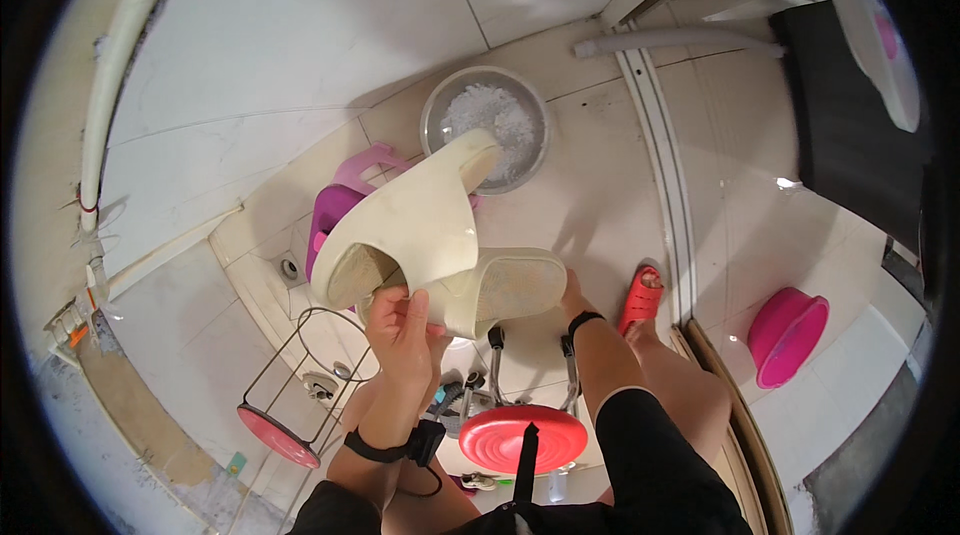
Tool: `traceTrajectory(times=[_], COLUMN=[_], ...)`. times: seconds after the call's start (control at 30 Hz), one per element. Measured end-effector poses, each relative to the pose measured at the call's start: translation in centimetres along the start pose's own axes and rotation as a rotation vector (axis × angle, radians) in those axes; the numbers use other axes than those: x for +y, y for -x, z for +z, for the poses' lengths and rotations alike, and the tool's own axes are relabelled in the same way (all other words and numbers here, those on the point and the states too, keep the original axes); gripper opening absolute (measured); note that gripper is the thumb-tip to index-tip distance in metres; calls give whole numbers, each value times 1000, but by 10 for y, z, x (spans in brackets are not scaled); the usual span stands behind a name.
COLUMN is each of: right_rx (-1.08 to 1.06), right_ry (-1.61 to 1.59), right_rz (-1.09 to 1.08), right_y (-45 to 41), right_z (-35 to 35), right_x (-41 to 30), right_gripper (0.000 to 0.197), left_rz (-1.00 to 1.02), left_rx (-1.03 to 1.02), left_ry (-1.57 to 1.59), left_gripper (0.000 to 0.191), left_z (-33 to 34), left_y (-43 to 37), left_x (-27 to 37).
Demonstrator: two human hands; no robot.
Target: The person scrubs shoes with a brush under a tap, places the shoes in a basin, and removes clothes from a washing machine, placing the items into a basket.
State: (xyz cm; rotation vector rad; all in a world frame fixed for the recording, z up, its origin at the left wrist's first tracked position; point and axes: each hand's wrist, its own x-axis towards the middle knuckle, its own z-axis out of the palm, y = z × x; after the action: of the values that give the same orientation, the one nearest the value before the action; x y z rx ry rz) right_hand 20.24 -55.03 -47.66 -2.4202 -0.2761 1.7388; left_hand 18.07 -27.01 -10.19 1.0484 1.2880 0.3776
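My left hand (pixel 405 328) pinches the side of a cream-coloured slide sandal (pixel 409 216), raised over the tiled floor with its strap towards me. Beside and below it lies a second cream slide sandal (pixel 521 283), its worn, stained footbed showing. My right hand (pixel 574 291) is at the far right end of this second sandal, its fingers mostly hidden behind the sole. Beyond the sandals, a round metal basin (pixel 540 160) on the floor holds water with white foam. The raised sandal overlaps the basin's near edge in view.
A red-topped stool (pixel 523 439) with metal legs stands close before me. At the left are a wire-framed stool (pixel 279 436), a purple plastic stool (pixel 334 212) and a floor drain (pixel 289 268). A door track (pixel 660 129), grey hose (pixel 675 38) and pink basin (pixel 787 337) are at the right.
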Motion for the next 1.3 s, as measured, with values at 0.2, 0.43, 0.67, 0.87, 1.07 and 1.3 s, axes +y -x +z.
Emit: traceTrajectory(times=[0.2,0.43,0.67,0.87,1.07,1.3], right_rx=[528,-81,221,501,625,788], right_ry=[-656,-999,-1501,-1727,-2002,-2165], right_rz=[280,-508,-659,-570,-573,-696], right_y=[58,277,411,504,614,650], right_z=[-144,-225,-273,-357,-411,-419], right_x=[-86,-249,-259,-172,-63,30], right_gripper=[45,34,26,29,23,21], left_rz=[54,48,186,377,566,624], left_rx=[98,97,-392,-480,-343,-265], left_ry=[-91,-159,-385,-884,-742,-969], left_gripper=[15,17,62,83,37,22], left_z=[-4,19,-3,-29,-54,24], left_y=[15,50,139,191,180,239], left_x=[-10,25,111,221,283,355])
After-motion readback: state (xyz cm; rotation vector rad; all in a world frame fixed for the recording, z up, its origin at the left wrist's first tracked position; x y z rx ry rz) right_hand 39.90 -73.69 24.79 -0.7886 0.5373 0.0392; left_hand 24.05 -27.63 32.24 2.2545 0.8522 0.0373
